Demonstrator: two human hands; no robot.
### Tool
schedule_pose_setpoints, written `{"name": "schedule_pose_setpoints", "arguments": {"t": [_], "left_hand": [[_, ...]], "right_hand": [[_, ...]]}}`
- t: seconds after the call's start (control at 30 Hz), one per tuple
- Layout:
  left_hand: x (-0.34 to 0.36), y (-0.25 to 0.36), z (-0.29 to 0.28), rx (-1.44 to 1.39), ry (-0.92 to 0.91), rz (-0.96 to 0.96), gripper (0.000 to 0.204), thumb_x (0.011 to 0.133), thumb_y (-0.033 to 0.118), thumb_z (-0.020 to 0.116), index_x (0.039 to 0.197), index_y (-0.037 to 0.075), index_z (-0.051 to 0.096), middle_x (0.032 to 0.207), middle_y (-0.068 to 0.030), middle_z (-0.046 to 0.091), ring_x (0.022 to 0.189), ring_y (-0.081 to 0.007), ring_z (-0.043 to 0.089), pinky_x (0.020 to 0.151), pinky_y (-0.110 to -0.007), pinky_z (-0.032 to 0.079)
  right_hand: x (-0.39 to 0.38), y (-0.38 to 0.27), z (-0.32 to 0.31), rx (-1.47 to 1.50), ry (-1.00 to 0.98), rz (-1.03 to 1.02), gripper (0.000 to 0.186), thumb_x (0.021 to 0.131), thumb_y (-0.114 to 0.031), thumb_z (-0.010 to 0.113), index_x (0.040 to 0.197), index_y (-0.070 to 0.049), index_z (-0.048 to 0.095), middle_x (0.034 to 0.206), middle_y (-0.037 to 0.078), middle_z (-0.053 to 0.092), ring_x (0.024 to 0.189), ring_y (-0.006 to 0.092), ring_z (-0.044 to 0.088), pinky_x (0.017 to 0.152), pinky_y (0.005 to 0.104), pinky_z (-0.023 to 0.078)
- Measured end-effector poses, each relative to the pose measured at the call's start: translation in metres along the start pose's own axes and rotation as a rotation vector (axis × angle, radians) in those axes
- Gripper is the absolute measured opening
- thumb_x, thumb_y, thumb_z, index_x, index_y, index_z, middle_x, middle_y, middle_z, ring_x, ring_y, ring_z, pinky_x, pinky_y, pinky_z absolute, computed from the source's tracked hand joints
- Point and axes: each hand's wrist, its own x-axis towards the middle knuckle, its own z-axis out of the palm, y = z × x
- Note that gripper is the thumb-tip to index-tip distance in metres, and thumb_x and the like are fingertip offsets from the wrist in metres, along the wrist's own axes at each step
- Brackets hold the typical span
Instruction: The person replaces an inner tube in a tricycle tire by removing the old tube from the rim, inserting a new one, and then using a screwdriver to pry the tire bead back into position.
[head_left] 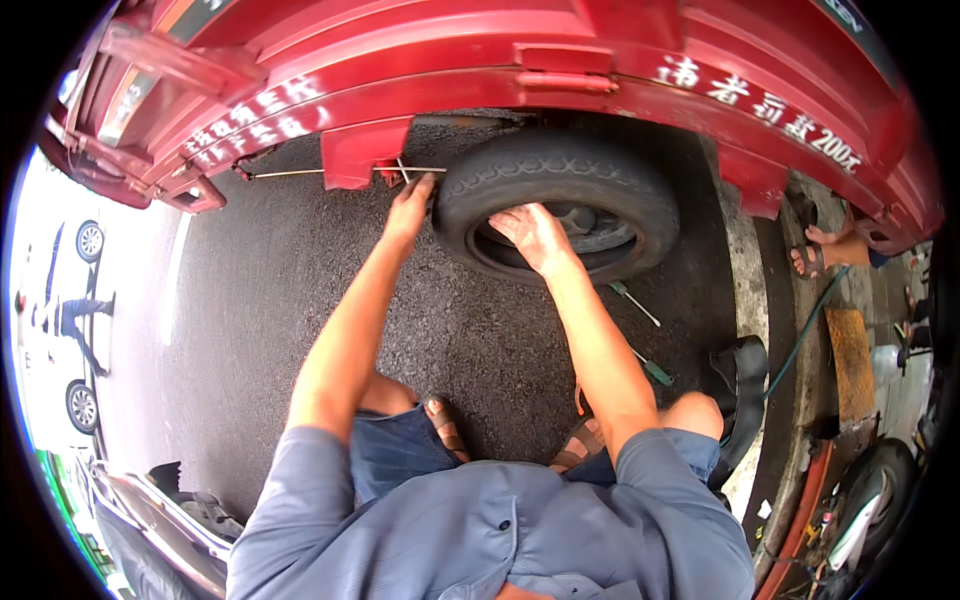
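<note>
A black tire (560, 172) is under the red vehicle body, with its wheel opening turned toward me. My left hand (408, 208) is at the tire's left side, its fingers closed around a short, thin metal rod (403, 172) that crosses a long thin rod (290, 174). Part of its grip is hidden. Across the upper left of the wheel opening lies my right hand (535, 235), fingers stretched out and holding nothing visible. The metal hub (580, 222) shows just to its right. On the asphalt, right of my right forearm, are two green-handled screwdrivers (636, 303).
The red vehicle side panel (570, 82) overhangs the tire. A curb (748, 270) runs along the right. Beyond it are another person's sandaled foot (808, 260), a green hose (805, 335) and another tire (880, 500). A black bag-like object (740, 385) is by my right knee.
</note>
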Motion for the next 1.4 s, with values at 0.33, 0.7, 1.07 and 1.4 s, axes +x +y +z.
{"name": "schedule_pose_setpoints", "arguments": {"t": [0.33,0.7,1.07,1.4], "left_hand": [[0.055,-0.035,0.016,-0.162,0.132,-0.107,0.06,0.094,0.047,0.054,0.128,-0.002,0.061,0.121,-0.0183,0.067,0.108,-0.0277,0.063,0.098,-0.036,0.044],[0.021,0.035,0.037,0.026,0.008,0.244,0.03,0.094,0.025,0.06,0.11,0.0,0.065,0.098,-0.0087,0.066,0.093,-0.017,0.059,0.086,-0.031,0.046],[0.01,-0.005,-0.034,0.024,-0.112,-0.08,0.061,0.095,0.039,0.057,0.141,-0.001,0.049,0.141,-0.021,0.053,0.133,-0.0285,0.047,0.112,-0.037,0.033],[0.037,-0.027,-0.042,-0.085,-0.091,-0.14,0.072,0.094,0.047,0.058,0.145,-0.002,0.042,0.147,-0.0205,0.047,0.141,-0.03,0.039,0.115,-0.04,0.028]], "right_hand": [[0.016,0.008,0.027,0.369,-0.11,0.016,0.046,0.101,-0.037,0.04,0.126,-0.003,0.059,0.136,0.013,0.058,0.13,0.0296,0.049,0.115,0.049,0.032],[0.059,0.095,-0.051,-0.701,0.078,0.346,0.057,0.104,-0.036,0.041,0.144,0.004,0.04,0.15,0.011,0.042,0.136,0.0184,0.04,0.112,0.0325,0.032],[0.008,0.108,-0.025,-0.766,-0.074,0.182,0.079,0.095,-0.042,0.065,0.15,0.002,0.03,0.155,0.009,0.033,0.144,0.0169,0.028,0.117,0.0301,0.021],[0.02,0.078,0.006,-0.3,0.083,-0.178,0.024,0.092,-0.033,0.07,0.097,-0.013,0.059,0.087,-0.007,0.06,0.074,0.0022,0.05,0.063,0.0209,0.041]]}}
